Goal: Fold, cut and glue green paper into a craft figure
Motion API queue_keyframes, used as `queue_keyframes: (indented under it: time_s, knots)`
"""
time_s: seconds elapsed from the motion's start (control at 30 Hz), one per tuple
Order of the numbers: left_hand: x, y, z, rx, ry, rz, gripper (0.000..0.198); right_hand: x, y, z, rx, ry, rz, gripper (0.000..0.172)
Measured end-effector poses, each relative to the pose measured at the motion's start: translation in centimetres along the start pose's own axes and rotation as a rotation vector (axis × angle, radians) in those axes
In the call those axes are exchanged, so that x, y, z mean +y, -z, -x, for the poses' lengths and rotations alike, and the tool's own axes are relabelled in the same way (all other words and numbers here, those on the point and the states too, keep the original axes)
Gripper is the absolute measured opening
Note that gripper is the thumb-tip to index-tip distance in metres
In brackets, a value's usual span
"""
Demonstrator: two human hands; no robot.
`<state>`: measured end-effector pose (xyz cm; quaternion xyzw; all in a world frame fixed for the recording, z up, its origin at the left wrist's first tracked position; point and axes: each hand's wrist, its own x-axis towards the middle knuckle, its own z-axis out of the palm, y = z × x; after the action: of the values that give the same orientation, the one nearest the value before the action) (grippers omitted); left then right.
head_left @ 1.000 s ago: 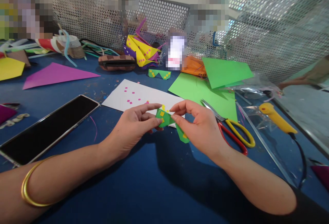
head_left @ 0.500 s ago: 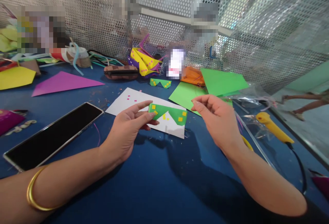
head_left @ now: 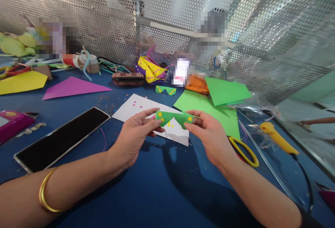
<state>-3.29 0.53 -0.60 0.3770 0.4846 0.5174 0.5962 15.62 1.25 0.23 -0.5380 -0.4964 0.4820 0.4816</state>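
A folded green paper piece (head_left: 175,117) with small yellow squares is stretched out between my two hands, above the blue table. My left hand (head_left: 134,135) pinches its left end between thumb and fingers. My right hand (head_left: 209,137) pinches its right end. Under the piece lies a white sheet (head_left: 136,106) dotted with tiny pink and yellow squares. A second green piece with yellow squares (head_left: 165,90) lies farther back on the table.
A phone (head_left: 61,139) lies at the left, yellow-handled scissors (head_left: 244,151) under my right wrist, a yellow cutter (head_left: 278,138) at the right. Green sheets (head_left: 225,92), a purple triangle (head_left: 74,87), yellow paper (head_left: 22,82) and a yellow-purple origami (head_left: 150,69) lie before the perforated metal wall.
One second ago both hands held the piece bent. Half a second ago my right hand had let go. Now it grips the right end again and the piece is straight.
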Motion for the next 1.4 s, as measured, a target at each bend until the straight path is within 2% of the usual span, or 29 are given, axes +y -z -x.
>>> queue_keyframes:
  time_s: [0.13,0.27,0.3,0.37,0.43,0.5,0.63,0.8,1.0,1.1,1.17,1.3,1.4]
  knots:
    - [0.0,0.1,-0.1,0.015,-0.028,-0.002,0.052,0.0,0.7,-0.5,0.007,0.098,0.081,0.041]
    - [-0.3,0.2,0.2,-0.018,-0.038,-0.044,0.054,-0.1,1.4,-0.8,0.179,0.427,0.382,0.033]
    - [-0.4,0.2,0.2,-0.041,-0.043,-0.065,0.055,-0.1,1.4,-0.7,0.176,0.504,0.49,0.028]
    - [-0.5,0.1,0.4,-0.098,-0.063,-0.113,0.056,0.1,1.3,-0.5,0.082,0.623,0.653,0.016]
    - [-0.5,-0.1,0.6,-0.157,-0.085,-0.166,0.057,0.4,1.1,-0.2,-0.018,0.704,0.731,0.005]
    - [-0.5,-0.2,0.7,-0.175,-0.096,-0.211,0.059,0.5,0.9,-0.1,-0.037,0.756,0.769,0.005]
    - [-0.4,-0.2,0.5,-0.056,-0.108,-0.227,0.059,0.1,1.0,0.2,0.032,0.849,0.857,0.009]
    - [-0.6,0.0,0.1,-0.02,-0.132,-0.279,0.037,-0.1,0.8,0.6,-0.024,0.977,1.003,0.012]
    - [-0.5,0.1,0.1,-0.1,-0.086,-0.411,0.027,0.5,0.3,0.5,-0.15,0.999,1.105,0.013]
    - [-0.4,-0.1,0.0,-0.038,-0.065,-0.338,0.032,0.6,0.7,0.2,-0.142,0.995,1.096,0.013]
    - [-0.4,-0.2,-0.1,0.023,-0.072,-0.259,0.035,0.4,1.1,-0.5,-0.085,0.997,1.059,0.013]
    - [-0.9,-0.2,-0.3,0.058,-0.04,-0.183,0.034,-0.3,1.0,-4.1,0.064,0.895,1.006,0.014]
    - [-1.2,-0.2,-0.1,0.013,0.004,-0.226,0.029,-0.6,-0.7,-8.6,0.084,0.81,1.051,0.015]
